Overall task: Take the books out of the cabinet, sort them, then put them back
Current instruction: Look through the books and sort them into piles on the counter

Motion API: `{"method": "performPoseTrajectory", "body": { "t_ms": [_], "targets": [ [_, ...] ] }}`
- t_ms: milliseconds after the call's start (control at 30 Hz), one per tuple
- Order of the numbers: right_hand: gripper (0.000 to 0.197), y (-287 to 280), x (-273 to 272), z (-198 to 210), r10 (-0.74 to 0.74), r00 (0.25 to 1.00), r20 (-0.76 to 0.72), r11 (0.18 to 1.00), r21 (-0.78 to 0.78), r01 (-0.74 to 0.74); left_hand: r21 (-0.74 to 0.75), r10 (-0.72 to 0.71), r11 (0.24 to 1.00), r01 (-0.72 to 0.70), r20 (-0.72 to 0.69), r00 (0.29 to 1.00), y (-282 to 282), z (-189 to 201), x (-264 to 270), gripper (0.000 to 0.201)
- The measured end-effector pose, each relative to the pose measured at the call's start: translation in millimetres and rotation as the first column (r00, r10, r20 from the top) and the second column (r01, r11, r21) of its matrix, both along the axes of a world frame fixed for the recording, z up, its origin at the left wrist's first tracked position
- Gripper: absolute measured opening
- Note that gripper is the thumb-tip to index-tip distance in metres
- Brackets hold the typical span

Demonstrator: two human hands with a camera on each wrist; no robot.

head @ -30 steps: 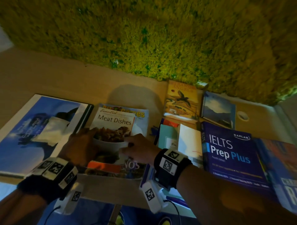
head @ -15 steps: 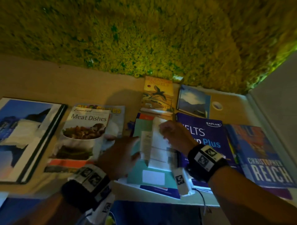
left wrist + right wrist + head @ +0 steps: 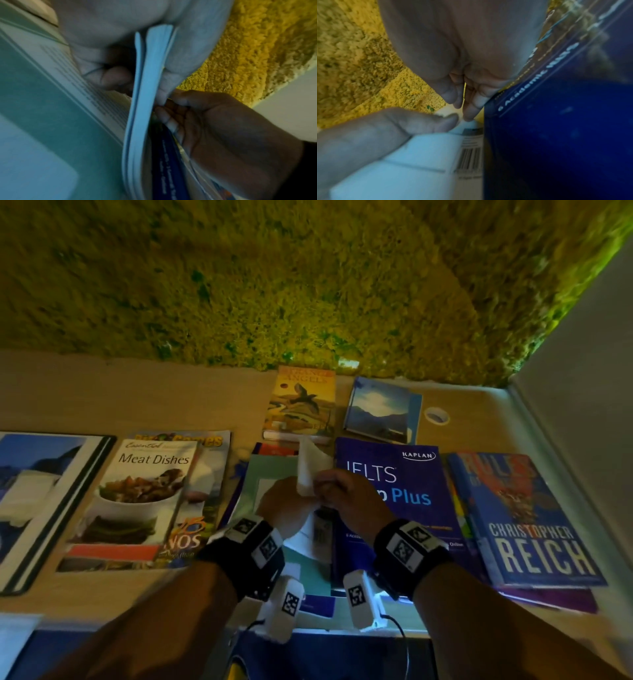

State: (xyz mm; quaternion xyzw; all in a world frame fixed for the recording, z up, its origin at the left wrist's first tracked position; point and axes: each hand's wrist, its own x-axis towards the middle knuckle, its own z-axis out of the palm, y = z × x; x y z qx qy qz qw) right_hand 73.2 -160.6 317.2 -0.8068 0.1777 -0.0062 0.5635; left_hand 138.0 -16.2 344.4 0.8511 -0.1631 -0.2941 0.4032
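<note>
Both hands have come together since half a second ago; left hand [image 3: 286, 505] and right hand [image 3: 346, 501] each pinch the thin white booklet [image 3: 310, 470], lifted upright over the teal book [image 3: 270, 474] on the bench [image 3: 205, 402]; I'd keep the grip low near the spine so the pages don't flop, then drop it on the pile it matches.

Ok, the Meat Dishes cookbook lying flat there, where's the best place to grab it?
Probably the near edge of the Meat Dishes cookbook, coming from the person's side. It lies flat on top of a magazine, so slide fingers under its bottom edge and pinch with the thumb on the cover.
</note>
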Motion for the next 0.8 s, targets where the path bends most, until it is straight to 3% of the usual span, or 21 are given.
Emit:
{"method": "performPoseTrajectory", "body": {
  "t_ms": [267, 433, 533, 633, 667, 733, 800],
  "targets": [
    [0.016, -0.1, -3.2, 1.5, 0.025, 0.999, -0.039, 0.997, 0.068, -0.022, 0.149, 0.086, 0.984, -0.097, 0.077, 0.993, 55.5, 13.8, 35.7, 0.024],
    [0.02, 4.5, 2.5, -0.2, 0.04, 0.995, -0.092, 0.999, 0.017, -0.038, 0.064, 0.224, 0.972, -0.226, 0.04, 0.974, 93.0, 19.4, 62.4, 0.03],
    [0.014, 12.6, 7.6, 8.7, 0.124, 0.981, -0.15, 0.986, -0.09, -0.138, -0.068, 0.273, 0.959, -0.275, -0.041, 0.961, 96.9, 24.1, 56.1, 0.018],
    [0.035, 25.9, 16.7, 19.3, 0.102, 0.985, -0.136, 0.992, -0.065, -0.111, -0.252, 0.256, 0.924, -0.287, -0.149, 0.955, 87.7, 37.2, 37.1, 0.016],
    [0.043, 30.9, 19.1, 23.0, 0.039, 0.991, -0.125, 0.999, -0.003, -0.039, -0.321, 0.244, 0.899, -0.299, -0.201, 0.949, 83.4, 42.4, 30.0, 0.017],
    [0.048, 36.5, 22.5, 26.6, -0.096, 0.986, -0.137, 0.952, 0.276, 0.131, -0.425, 0.235, 0.837, -0.345, -0.291, 0.928, 75.3, 52.5, 20.1, 0.014],
    [0.045, 33.3, 21.7, 29.7, -0.123, 0.978, -0.169, 0.776, 0.598, 0.201, -0.492, 0.204, 0.778, -0.39, -0.389, 0.898, 69.4, 61.6, 15.1, 0.015]
  ]
}}
